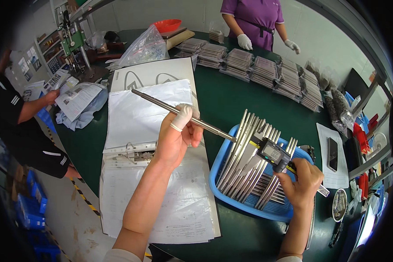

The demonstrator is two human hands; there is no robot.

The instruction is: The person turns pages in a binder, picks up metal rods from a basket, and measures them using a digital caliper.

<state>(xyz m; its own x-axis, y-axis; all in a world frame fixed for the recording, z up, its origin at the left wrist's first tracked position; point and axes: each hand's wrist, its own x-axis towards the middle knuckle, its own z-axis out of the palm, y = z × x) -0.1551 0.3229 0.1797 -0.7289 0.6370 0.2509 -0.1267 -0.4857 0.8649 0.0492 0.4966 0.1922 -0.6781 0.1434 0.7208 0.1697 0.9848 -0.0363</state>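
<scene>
My left hand (179,131), with white finger cots on its fingers, is closed around a long metal rod (155,101). The rod slants from upper left down toward the blue basket (214,174), above an open ring binder (122,174) with papers in sleeves. My right hand (302,180) grips a digital caliper (273,153) with a small display. The caliper lies across the basket, over several similar metal rods (236,168) inside it. A gap separates the caliper's jaws from the rod in my left hand.
Flat bagged stacks of rods (238,61) line the table's far side. A phone (332,153) rests on paper at right, near a small round dish (339,204). A green press (74,41) stands far left. One person in purple stands opposite; another at left holds papers.
</scene>
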